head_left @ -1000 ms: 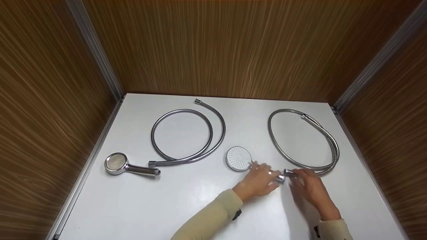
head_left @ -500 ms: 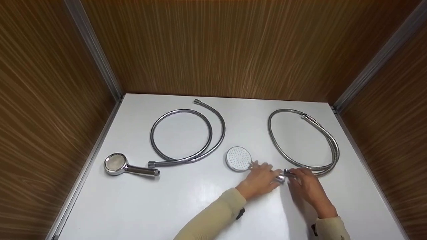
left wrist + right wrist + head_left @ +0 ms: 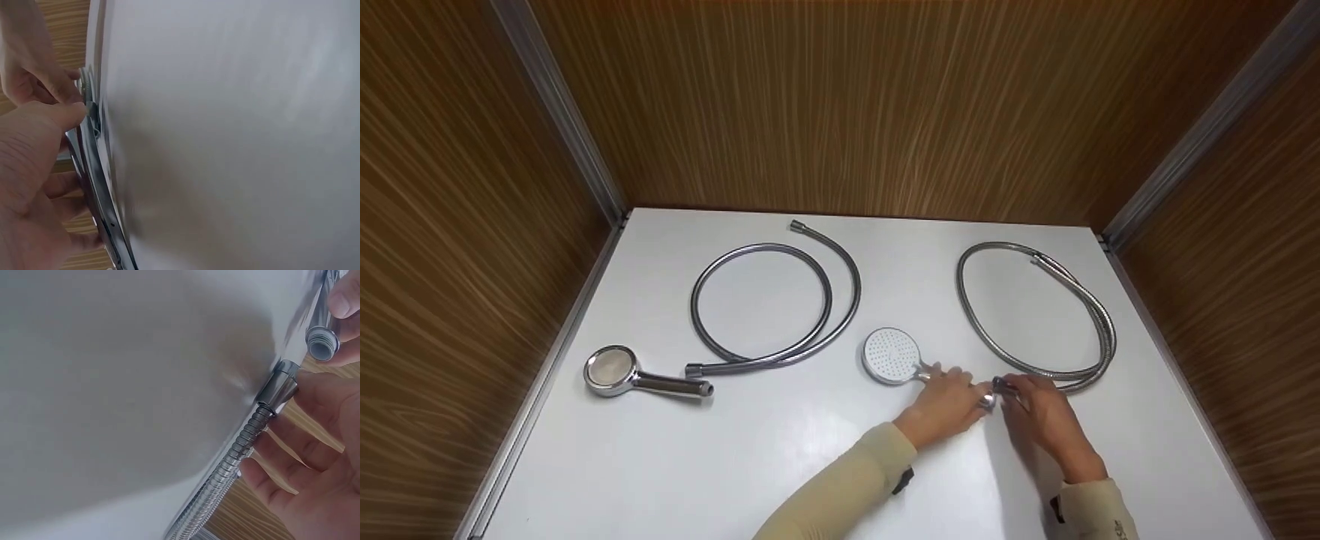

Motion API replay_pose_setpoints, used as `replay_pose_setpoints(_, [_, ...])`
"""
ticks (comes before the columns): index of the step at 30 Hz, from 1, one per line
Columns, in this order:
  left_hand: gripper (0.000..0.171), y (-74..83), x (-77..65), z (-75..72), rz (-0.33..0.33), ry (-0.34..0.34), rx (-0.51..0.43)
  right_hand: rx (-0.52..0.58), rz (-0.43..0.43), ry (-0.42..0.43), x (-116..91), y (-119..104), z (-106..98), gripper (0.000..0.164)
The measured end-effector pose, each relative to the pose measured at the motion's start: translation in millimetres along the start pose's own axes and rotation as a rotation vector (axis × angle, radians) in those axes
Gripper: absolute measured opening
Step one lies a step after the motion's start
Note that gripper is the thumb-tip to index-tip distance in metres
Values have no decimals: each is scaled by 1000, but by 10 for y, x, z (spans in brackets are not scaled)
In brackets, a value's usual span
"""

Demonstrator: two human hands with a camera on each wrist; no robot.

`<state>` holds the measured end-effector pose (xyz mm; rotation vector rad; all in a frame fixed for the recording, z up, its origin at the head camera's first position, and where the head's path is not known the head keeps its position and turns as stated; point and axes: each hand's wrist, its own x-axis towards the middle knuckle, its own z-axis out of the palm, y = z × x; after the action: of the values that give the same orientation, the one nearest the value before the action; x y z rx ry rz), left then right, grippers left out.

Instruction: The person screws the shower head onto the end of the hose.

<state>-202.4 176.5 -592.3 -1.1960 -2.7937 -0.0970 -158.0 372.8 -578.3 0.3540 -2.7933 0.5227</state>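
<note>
A shower head with a round white spray face (image 3: 891,355) lies face up at mid-table. My left hand (image 3: 946,405) grips its chrome handle, thumb near the end and fingers along the far side. In the right wrist view, the handle's threaded end (image 3: 322,347) is bare. Just right of it, my right hand (image 3: 1044,412) holds the smooth end fitting (image 3: 278,387) of a ribbed metal shower hose (image 3: 225,467). Fitting and thread are close but apart, not in line. The rest of this hose (image 3: 962,289) lies coiled behind my right hand.
A second shower head (image 3: 611,369) with a dark-gripped handle lies at the left. Beside it is another coiled hose (image 3: 694,300), one end near that handle. Wood-patterned panels (image 3: 840,105) enclose the white table (image 3: 660,472) at the back and sides.
Both hands keep hold of the shower head and hose. My right wrist has shifted slightly left and my left forearm slightly right. The head view has turned a little.
</note>
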Motion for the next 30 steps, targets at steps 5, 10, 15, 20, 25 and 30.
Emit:
replay_pose_setpoints(5, [38, -11, 19, 8, -4, -25, -9, 12, -4, -2, 23, 4, 15, 31])
replay_pose_setpoints(10, [36, -19, 34, 9, -1, -30, -26, 11, 24, -29, 54, -1, 9, 32])
replay_pose_setpoints(15, [37, -23, 47, 16, 2, -41, -27, -1, 20, -7, 86, -11, 48, 31])
replay_pose_setpoints(20, [37, -28, 39, 33, -1, -41, -26, -6, 36, -13, 99, -17, 89, 30])
replay_pose_setpoints(25, [32, -26, 40, 42, 0, -39, 13, -30, 27, -4, 91, -9, 121, 29])
replay_pose_setpoints(30, [29, -33, 55, 25, -1, -45, 27, -56, 27, 8, 82, -3, 128, 29])
